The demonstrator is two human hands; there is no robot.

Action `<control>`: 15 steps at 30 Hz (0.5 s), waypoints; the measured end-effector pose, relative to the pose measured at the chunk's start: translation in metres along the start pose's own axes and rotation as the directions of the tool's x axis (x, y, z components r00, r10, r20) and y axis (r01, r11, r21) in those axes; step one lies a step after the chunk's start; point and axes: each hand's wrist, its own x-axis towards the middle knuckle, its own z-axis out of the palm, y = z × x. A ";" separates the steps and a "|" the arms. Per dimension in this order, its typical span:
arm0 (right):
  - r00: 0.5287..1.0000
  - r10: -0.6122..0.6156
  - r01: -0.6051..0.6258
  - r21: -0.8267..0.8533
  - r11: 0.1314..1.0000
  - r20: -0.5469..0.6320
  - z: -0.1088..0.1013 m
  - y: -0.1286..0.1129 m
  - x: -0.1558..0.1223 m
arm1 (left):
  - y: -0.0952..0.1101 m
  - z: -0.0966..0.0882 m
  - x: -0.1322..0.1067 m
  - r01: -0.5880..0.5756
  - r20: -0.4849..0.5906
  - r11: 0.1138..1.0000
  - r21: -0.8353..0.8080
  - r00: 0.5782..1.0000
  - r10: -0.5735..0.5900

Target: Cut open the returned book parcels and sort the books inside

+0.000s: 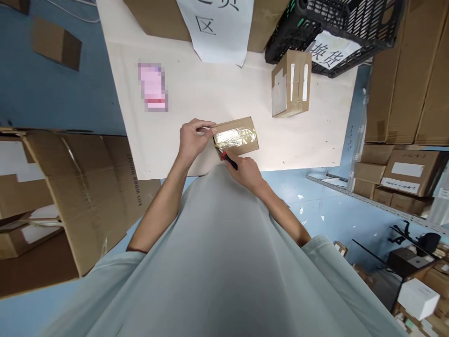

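Observation:
A small cardboard box (242,149) with shiny clear tape (233,136) across its top lies near the front edge of the white table (196,89). My left hand (193,139) grips the box at its left end, thumb and fingers closed at the upper left corner. In my right hand (246,172) is a utility knife (229,160) with a red and black handle. Its tip points at the lower left end of the box, by the tape. Whether the blade is in the tape is too small to tell.
A taller taped carton (291,84) stands to the right, before a black plastic crate (336,18). At the back, a paper sign (219,30) hangs on a cardboard box. A pixelated pink item (153,87) lies at left. A large open carton (87,187) flanks the table.

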 end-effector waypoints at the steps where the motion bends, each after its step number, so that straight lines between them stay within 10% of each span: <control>1: 1.000 0.006 -0.006 -0.003 1.000 0.015 -0.001 -0.002 0.002 | 0.001 0.000 -0.001 0.006 -0.008 1.000 0.006 1.000 -0.006; 15: 0.990 -0.005 0.008 -0.021 1.000 0.142 -0.023 -0.004 -0.001 | 0.018 0.010 -0.019 0.098 -0.081 0.993 0.070 0.992 -0.092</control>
